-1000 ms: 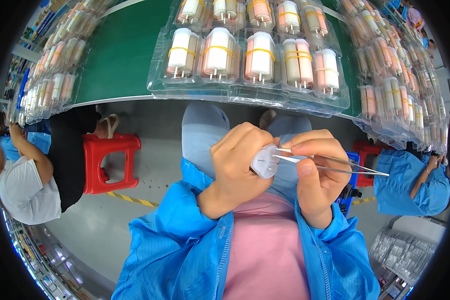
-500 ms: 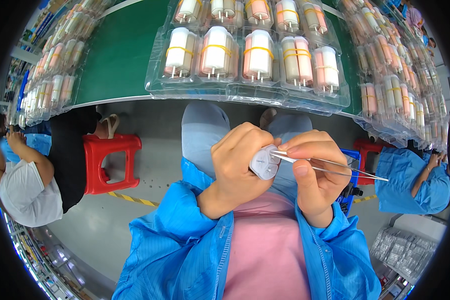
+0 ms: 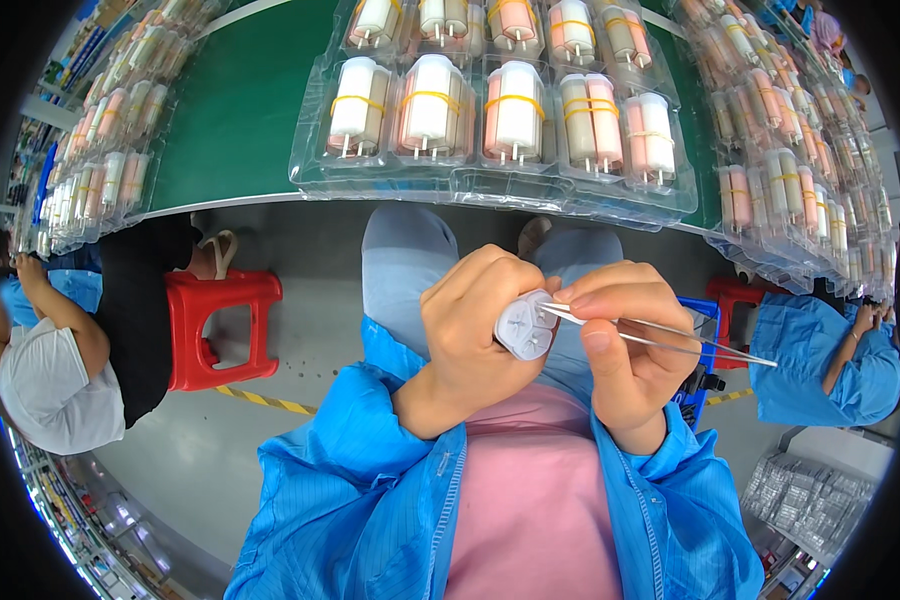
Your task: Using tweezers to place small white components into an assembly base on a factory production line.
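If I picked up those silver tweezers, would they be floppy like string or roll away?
The tweezers probably aren't floppy: their shiny prongs look straight and metallic. They may spring apart when let go, since two thin prongs join at one end. They'd likely lie flat rather than roll, given that forked shape.
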Tool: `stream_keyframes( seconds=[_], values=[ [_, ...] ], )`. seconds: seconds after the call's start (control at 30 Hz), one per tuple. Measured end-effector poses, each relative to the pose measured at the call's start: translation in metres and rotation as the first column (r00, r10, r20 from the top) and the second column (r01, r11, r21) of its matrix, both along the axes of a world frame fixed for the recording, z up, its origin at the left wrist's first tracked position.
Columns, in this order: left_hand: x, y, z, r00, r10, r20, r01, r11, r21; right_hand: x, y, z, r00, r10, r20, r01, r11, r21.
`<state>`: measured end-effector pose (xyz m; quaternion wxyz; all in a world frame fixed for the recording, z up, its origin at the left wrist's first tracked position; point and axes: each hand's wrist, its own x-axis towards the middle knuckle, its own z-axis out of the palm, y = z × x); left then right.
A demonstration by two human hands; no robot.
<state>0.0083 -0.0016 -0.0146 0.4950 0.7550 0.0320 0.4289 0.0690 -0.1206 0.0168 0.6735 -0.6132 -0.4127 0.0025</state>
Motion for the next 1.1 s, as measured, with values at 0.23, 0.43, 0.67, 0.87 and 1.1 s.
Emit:
stream_keyframes(
  seconds=[0.23,0.43,0.67,0.87,1.1],
  values=[
    [0.001,0.000,-0.001,1.000,0.015,0.002,-0.015,1.000,0.012,-0.004,0.003,-0.002,0.997,-0.070,0.032,0.070,0.998,0.002],
    [0.002,-0.001,0.000,0.999,0.042,0.007,-0.042,0.999,0.016,-0.004,0.002,-0.004,0.997,-0.074,0.005,0.074,0.997,0.027],
    [0.002,-0.001,-0.001,0.999,0.042,0.009,-0.042,0.999,0.014,-0.001,0.002,-0.002,0.997,-0.049,0.059,0.049,0.999,0.005],
    [0.001,0.000,-0.002,0.999,0.045,0.015,-0.045,0.998,0.054,0.000,0.003,0.004,0.993,-0.057,0.107,0.064,0.996,-0.058],
    [-0.001,0.001,0.001,1.000,0.027,-0.011,-0.026,0.997,0.072,-0.001,0.003,0.012,0.992,-0.051,0.118,0.068,0.987,-0.145]
  ],
)
